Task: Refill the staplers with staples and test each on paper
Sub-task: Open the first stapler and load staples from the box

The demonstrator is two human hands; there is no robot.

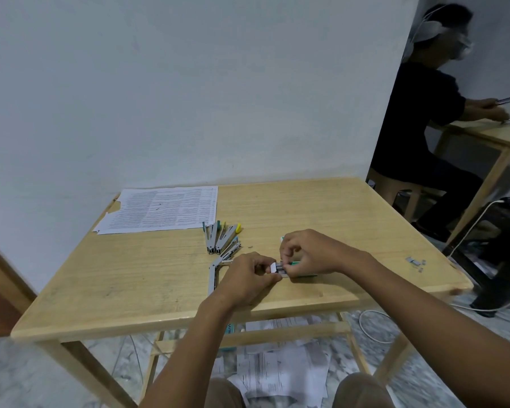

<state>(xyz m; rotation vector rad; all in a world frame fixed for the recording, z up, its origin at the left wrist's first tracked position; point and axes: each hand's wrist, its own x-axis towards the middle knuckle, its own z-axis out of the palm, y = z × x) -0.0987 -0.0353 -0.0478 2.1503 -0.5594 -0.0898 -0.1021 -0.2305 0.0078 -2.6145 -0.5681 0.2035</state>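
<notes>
- Pale wall (189,83) behind a wooden tabletop (130,275); a second person (418,113) sits at another table, far right.
- Printed sheets (162,209), far left; the text is too small to read.
- Opened staplers (220,237) lie fanned at centre; another open stapler (213,275) lies beside the left hand (248,278).
- Left hand and right hand (306,251) both pinch a small white-and-grey staple pack (278,267) near centre, over a green-and-white box (295,262); the label is hidden.
- Loose staples (414,262), right edge.
</notes>
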